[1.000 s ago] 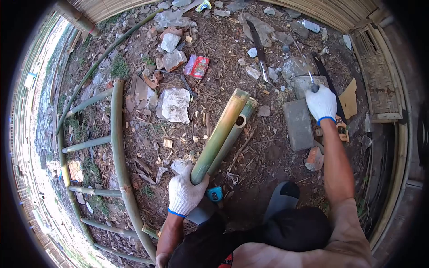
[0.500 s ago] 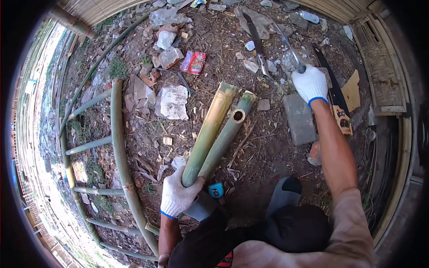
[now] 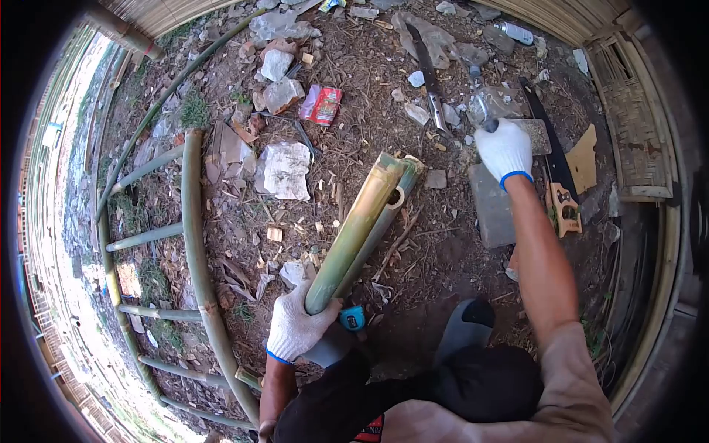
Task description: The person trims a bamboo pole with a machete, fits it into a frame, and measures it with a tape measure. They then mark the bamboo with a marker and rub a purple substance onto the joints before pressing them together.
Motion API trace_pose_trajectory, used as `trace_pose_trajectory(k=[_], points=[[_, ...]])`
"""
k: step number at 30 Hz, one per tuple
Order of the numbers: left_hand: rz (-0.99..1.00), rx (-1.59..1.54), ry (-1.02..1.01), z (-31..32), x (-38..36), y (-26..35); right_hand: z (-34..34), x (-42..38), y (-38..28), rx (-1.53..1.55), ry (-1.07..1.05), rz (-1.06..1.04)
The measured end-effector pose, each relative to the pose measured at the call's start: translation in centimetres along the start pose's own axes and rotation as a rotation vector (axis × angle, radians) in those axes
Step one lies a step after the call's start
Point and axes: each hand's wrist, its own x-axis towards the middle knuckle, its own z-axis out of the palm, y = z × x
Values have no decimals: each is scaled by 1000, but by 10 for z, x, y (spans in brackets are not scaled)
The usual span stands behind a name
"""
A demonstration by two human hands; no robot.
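The left hand is closed around the near end of 2 green bamboo poles lying over the littered ground, while the right hand at the far right is closed on a blurred blade tool.

Yard ground strewn with scraps and tools.
A red packet lay among pale stones on the dirt; a bamboo ladder frame curved along the left; a handsaw lay beside a grey paving block; a woven panel stood at right.
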Motion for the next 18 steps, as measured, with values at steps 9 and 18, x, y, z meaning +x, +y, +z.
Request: trace_pose_trajectory(k=[9,18], points=[[40,372,237,53,27,-13,-19,-132,-46,101,-19,-785],[52,345,409,33,12,-13,-42,-40,18,-242,41,-83]])
